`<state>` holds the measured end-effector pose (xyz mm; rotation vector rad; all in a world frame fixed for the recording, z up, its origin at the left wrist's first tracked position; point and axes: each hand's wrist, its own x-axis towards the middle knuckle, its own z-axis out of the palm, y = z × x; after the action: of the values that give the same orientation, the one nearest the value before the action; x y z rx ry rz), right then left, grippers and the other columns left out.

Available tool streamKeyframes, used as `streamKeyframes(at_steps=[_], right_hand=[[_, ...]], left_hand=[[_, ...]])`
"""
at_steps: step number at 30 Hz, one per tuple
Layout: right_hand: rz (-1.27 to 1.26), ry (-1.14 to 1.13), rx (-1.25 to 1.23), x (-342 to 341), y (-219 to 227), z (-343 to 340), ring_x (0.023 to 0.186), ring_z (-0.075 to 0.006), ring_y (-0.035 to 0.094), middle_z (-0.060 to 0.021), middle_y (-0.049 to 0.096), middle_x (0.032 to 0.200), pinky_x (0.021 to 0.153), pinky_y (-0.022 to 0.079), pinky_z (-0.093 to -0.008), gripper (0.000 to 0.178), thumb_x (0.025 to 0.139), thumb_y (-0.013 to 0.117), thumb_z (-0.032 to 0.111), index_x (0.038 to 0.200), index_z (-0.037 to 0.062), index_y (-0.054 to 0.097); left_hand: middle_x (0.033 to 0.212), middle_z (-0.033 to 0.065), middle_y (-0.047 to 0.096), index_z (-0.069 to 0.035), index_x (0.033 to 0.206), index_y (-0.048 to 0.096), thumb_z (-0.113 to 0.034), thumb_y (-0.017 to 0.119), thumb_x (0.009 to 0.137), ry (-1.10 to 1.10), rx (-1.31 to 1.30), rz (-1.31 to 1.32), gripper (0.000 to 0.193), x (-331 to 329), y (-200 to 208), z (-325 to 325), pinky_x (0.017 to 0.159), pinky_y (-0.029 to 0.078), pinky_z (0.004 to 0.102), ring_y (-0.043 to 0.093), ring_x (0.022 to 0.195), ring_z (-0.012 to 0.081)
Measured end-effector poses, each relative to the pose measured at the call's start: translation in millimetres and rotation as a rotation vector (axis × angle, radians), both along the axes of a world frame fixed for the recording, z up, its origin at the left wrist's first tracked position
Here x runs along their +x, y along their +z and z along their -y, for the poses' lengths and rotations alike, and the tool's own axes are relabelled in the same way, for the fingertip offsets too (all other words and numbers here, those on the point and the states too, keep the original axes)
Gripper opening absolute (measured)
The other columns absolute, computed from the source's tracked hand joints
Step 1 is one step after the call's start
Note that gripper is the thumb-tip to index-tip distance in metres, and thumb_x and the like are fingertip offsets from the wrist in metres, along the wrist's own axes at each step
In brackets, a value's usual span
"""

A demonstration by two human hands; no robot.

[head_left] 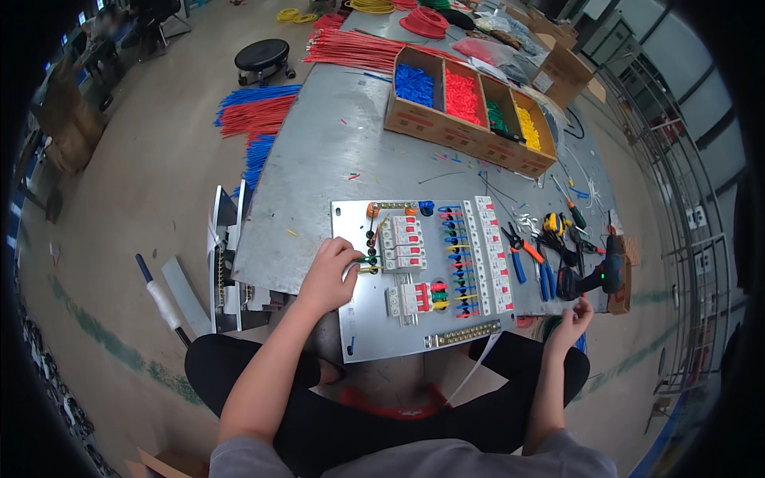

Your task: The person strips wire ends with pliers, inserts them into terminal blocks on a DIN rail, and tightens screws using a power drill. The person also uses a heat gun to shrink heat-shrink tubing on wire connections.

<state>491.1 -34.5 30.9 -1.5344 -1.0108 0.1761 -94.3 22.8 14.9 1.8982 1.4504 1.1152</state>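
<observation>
A grey metal mounting plate lies at the table's near edge, in front of my body. My left hand is over its left side, fingertips pinched on a short green wire beside the upper block of white circuit breakers. Below that block sits another breaker with red, green and yellow sleeved wire ends on its right. A long row of breakers runs down the plate's right side, with coloured wires along it. My right hand is closed off the table's near right edge, just below the cordless drill; what its fingers hold is too small to make out.
Pliers, a screwdriver and a yellow-and-black tool lie right of the plate. A divided cardboard box of coloured sleeves stands farther back. Red and blue wire bundles and a black stool are beyond the left edge.
</observation>
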Motion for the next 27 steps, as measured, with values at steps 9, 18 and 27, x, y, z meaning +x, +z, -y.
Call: streamKeyframes(at_steps=[9, 18, 27], right_hand=[[0.695, 1.27, -0.217, -329, 125, -113, 0.098, -0.0338, 0.072, -0.0111, 0.075, 0.099, 0.09, 0.056, -0.0439, 0.016, 0.095, 0.077, 0.01, 0.111, 0.0057, 0.074], [1.251, 1.219, -0.626, -424, 96, -141, 0.081, -0.0341, 0.077, -0.0108, 0.077, 0.08, 0.073, 0.061, -0.0448, 0.018, 0.1, 0.076, 0.027, 0.099, 0.0106, 0.083], [1.222, 1.15, -0.769, -446, 90, -139, 0.083, -0.0343, 0.078, -0.0139, 0.078, 0.082, 0.076, 0.06, -0.0458, 0.012, 0.093, 0.081, 0.023, 0.093, 0.0142, 0.088]], left_hand=[[0.102, 0.0099, 0.064, -0.002, 0.099, 0.072, -0.005, 0.077, 0.092, -0.016, -0.086, -0.029, 0.009, -10, -2, -7, 0.094, 0.051, 0.0429, 0.063, 0.102, 0.0318], [0.1, 0.0096, 0.058, -0.005, 0.092, 0.064, 0.0, 0.07, 0.088, 0.012, 0.019, -0.018, 0.009, -5, -10, -4, 0.093, 0.041, 0.0432, 0.058, 0.101, 0.0303], [0.096, 0.0102, 0.055, -0.005, 0.088, 0.059, 0.002, 0.065, 0.088, 0.037, 0.08, -0.035, 0.009, -5, -18, -2, 0.091, 0.039, 0.0435, 0.057, 0.098, 0.0304]])
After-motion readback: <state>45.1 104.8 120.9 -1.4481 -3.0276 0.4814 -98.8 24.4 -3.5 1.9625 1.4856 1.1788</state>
